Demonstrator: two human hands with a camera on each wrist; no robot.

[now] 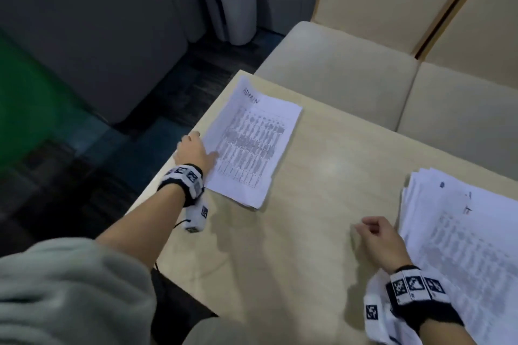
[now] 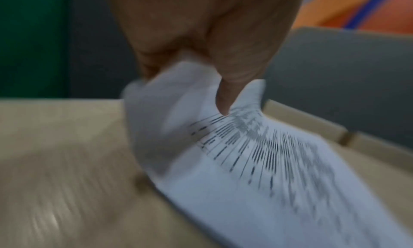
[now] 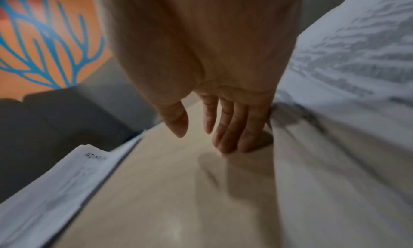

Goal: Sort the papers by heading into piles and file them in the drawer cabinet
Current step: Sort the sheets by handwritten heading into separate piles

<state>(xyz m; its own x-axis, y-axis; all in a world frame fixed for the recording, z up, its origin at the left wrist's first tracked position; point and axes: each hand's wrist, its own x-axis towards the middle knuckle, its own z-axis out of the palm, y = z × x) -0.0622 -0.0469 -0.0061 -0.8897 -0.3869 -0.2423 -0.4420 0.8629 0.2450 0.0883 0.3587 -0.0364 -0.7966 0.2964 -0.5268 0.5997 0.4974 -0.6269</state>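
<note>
A thin pile of printed sheets headed ADMIN (image 1: 252, 143) lies at the table's far left corner. My left hand (image 1: 196, 152) pinches the pile's left edge, thumb on top and fingers under; in the left wrist view the ADMIN pile (image 2: 234, 146) curls up around my thumb (image 2: 225, 93). A bigger, loosely fanned stack of papers (image 1: 462, 235) lies at the right edge of the table. My right hand (image 1: 375, 235) hovers just left of it, fingers relaxed and holding nothing; in the right wrist view the fingers (image 3: 232, 128) point down beside the stack (image 3: 346, 110), and the ADMIN pile (image 3: 55, 177) shows at lower left.
The beige table (image 1: 308, 232) has bare top between the two piles. Cream seat cushions (image 1: 350, 70) run along its far side. A grey and blue bin (image 1: 229, 0) stands on the dark floor beyond. Dark grey furniture fills the left.
</note>
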